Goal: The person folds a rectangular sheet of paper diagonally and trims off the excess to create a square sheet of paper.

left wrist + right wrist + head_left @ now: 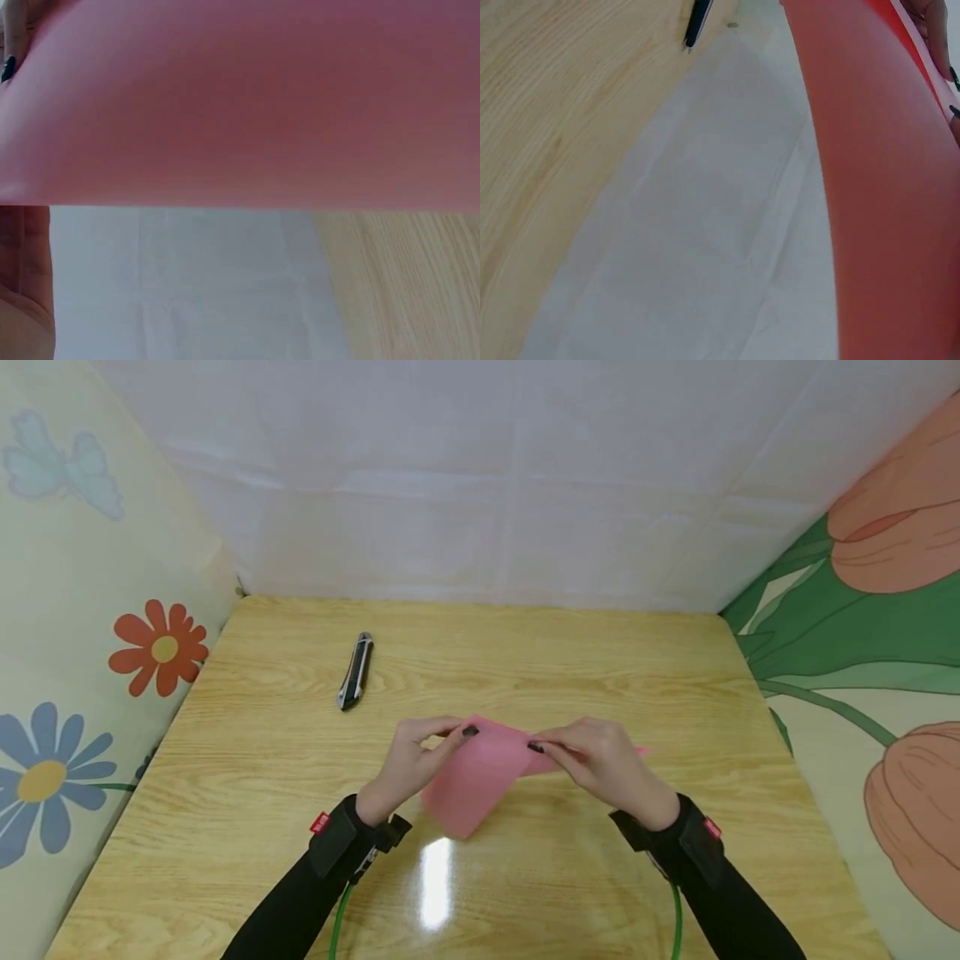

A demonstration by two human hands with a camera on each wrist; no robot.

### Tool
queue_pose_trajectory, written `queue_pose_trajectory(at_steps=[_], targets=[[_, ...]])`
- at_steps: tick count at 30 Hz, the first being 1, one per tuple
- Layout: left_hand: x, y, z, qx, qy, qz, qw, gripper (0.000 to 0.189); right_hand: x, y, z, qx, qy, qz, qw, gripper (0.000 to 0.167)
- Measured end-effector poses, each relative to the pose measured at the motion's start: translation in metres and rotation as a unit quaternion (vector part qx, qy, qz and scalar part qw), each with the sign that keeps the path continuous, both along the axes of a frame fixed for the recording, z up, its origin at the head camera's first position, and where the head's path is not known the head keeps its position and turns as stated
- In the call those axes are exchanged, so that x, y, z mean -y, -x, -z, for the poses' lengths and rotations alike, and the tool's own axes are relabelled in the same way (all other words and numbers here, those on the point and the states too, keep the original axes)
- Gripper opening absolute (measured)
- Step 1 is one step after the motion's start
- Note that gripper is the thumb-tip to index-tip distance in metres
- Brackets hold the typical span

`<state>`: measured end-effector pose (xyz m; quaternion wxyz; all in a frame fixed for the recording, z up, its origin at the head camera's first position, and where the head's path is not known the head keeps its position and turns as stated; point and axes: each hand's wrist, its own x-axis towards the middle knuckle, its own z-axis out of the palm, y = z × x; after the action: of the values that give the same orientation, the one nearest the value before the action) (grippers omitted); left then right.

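A sheet of pink paper (480, 777) is held up between both hands over the wooden table, bent so that one part hangs toward the front and another reaches out to the right. My left hand (416, 756) pinches its upper left edge, thumb on the near face. At the upper right edge, my right hand (600, 756) pinches the paper between thumb and fingers. The pink paper (247, 112) fills the upper part of the left wrist view and hides most of the left fingers. In the right wrist view the paper (885, 195) curves down the right side.
A black and silver utility knife (356, 672) lies on the table (637, 668), beyond the left hand. White cloth (480, 485) hangs behind the table's back edge. Flower-printed panels (67, 677) stand at both sides. Green cables (340, 918) run from the wrist cameras.
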<state>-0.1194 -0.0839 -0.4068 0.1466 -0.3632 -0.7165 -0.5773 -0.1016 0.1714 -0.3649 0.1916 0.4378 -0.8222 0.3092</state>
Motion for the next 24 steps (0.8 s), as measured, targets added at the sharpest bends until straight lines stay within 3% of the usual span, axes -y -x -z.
queue_pose_trajectory(at_steps=[3, 6, 10, 13, 19, 24], targets=[[0.000, 0.000, -0.003, 0.036, 0.023, -0.035, 0.9984, 0.012, 0.001, 0.002, 0.003, 0.089, 0.010, 0.005, 0.9959, 0.012], [0.002, 0.000, -0.006, 0.095, 0.047, -0.047, 0.9932, 0.014, 0.002, 0.004, 0.008, 0.173, 0.017, 0.021, 0.9846, 0.014], [0.005, 0.001, -0.008, 0.209, 0.087, -0.024, 0.9737, 0.018, 0.001, 0.007, 0.014, 0.251, 0.026, 0.053, 0.9663, 0.015], [0.009, 0.003, -0.008, 0.263, 0.117, -0.009, 0.9575, 0.020, 0.000, 0.010, 0.017, 0.282, 0.032, 0.069, 0.9564, 0.015], [0.008, 0.007, -0.005, 0.254, 0.145, -0.020, 0.9562, 0.018, -0.001, 0.013, 0.020, 0.320, 0.038, 0.077, 0.9435, 0.014], [0.008, 0.008, -0.002, 0.269, 0.139, -0.008, 0.9531, 0.019, -0.002, 0.014, 0.023, 0.330, 0.044, 0.079, 0.9395, 0.014]])
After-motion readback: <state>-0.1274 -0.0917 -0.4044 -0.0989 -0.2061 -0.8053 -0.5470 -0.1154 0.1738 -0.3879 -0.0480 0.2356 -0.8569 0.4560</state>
